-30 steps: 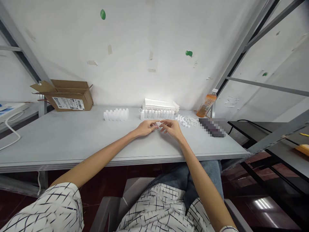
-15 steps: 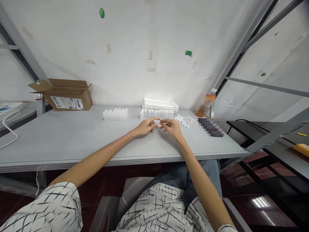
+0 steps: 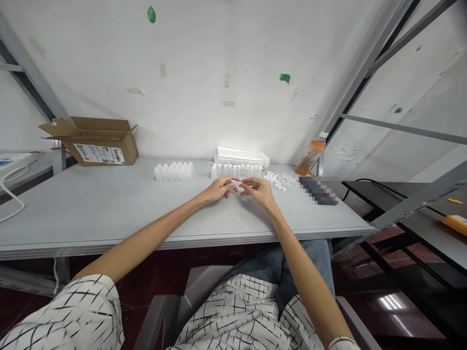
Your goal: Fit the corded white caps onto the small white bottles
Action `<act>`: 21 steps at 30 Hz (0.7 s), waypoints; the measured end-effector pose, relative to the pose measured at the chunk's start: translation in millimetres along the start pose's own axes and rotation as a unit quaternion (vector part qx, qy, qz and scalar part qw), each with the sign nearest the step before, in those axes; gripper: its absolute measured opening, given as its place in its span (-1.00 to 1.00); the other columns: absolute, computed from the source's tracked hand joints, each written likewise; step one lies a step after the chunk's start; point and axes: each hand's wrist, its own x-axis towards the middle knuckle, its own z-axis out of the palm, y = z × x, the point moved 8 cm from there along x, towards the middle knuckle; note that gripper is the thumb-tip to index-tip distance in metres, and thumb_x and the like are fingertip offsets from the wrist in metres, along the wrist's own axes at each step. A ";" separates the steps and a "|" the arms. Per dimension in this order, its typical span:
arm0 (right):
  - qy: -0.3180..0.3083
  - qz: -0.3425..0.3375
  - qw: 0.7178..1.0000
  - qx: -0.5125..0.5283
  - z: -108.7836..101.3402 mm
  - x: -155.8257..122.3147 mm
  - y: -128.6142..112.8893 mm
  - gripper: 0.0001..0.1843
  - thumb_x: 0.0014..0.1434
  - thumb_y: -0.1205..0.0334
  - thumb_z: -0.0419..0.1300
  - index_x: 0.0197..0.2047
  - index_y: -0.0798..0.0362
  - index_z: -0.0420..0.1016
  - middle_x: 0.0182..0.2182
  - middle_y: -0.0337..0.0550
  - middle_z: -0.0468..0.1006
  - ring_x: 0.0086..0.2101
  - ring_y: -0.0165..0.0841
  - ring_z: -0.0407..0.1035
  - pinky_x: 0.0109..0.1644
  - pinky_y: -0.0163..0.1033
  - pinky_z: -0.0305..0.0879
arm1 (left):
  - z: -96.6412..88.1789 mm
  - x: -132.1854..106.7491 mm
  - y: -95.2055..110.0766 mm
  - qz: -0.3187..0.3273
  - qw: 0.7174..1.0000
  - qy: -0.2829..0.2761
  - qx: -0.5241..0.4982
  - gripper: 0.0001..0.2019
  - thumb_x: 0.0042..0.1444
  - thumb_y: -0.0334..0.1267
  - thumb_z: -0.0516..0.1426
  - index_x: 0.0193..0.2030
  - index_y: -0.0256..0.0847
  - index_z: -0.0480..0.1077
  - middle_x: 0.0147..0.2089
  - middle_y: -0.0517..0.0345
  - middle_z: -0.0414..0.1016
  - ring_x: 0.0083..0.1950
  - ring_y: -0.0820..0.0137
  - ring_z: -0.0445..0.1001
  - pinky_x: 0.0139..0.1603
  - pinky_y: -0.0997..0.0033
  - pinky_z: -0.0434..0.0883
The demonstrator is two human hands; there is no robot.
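The left hand [image 3: 218,189] and right hand [image 3: 258,190] come together near the middle of the table [image 3: 73,204], fingertips [image 3: 233,182] meeting around a tiny white plastic piece [image 3: 237,184]. Which hand grips it is hard to tell. It looks light, stiff and easily dropped, best pinched at its edge. Just beyond stand a row of white bottles [image 3: 235,170] and a tangle of small white caps [image 3: 280,181], with a second bottle row [image 3: 173,171] further left, near the far edge.
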 end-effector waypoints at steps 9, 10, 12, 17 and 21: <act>0.094 -0.035 0.991 -0.094 -15.2 0.5 -4.1 -0.75 0.01 0.17 0.24 -0.23 0.08 0.55 -0.29 -0.12 0.61 -0.55 -0.42 0.42 -0.40 -0.27 0.36 | 1.3 -0.1 -5.6 -0.080 0.991 0.008 -0.107 -0.75 0.22 -0.25 -0.04 -0.08 -0.30 0.36 -0.52 0.24 0.22 -0.62 0.59 0.04 -0.62 0.58 -0.03; 0.080 -0.039 0.992 -0.090 -12.6 0.8 -4.0 -0.72 0.02 0.16 0.23 -0.18 0.08 0.55 -0.27 -0.13 0.60 -0.56 -0.43 0.41 -0.40 -0.27 0.35 | 1.5 -0.3 -5.1 -0.082 0.990 0.008 -0.112 -0.76 0.22 -0.26 -0.06 -0.09 -0.29 0.35 -0.54 0.26 0.19 -0.62 0.58 0.03 -0.62 0.58 -0.03; 0.053 -0.039 0.994 -0.084 -7.7 1.3 -2.9 -0.70 0.04 0.16 0.22 -0.15 0.07 0.54 -0.26 -0.13 0.60 -0.59 -0.45 0.38 -0.40 -0.26 0.34 | 2.0 -0.5 -3.5 -0.078 0.990 0.005 -0.115 -0.77 0.23 -0.28 -0.08 -0.11 -0.28 0.33 -0.56 0.28 0.15 -0.63 0.57 0.02 -0.62 0.57 -0.01; 0.091 -0.037 0.982 -0.161 -13.9 0.8 -3.1 -0.84 0.03 0.20 0.21 -0.32 0.03 0.59 -0.30 -0.16 0.62 -0.48 -0.39 0.38 -0.26 -0.21 0.32 | 4.0 -1.1 -3.5 -0.081 0.990 -0.005 -0.114 -0.79 0.24 -0.28 -0.09 -0.15 -0.27 0.31 -0.59 0.31 0.10 -0.63 0.57 0.01 -0.60 0.58 0.02; 0.032 -0.036 0.988 -0.145 -5.8 2.2 -1.0 -0.85 0.03 0.19 0.23 -0.34 0.02 0.60 -0.34 -0.17 0.62 -0.43 -0.35 0.39 -0.29 -0.23 0.30 | 5.0 -2.0 -2.6 -0.089 0.989 -0.014 -0.117 -0.80 0.24 -0.28 -0.09 -0.16 -0.26 0.31 -0.59 0.31 0.10 -0.64 0.58 0.00 -0.61 0.58 0.01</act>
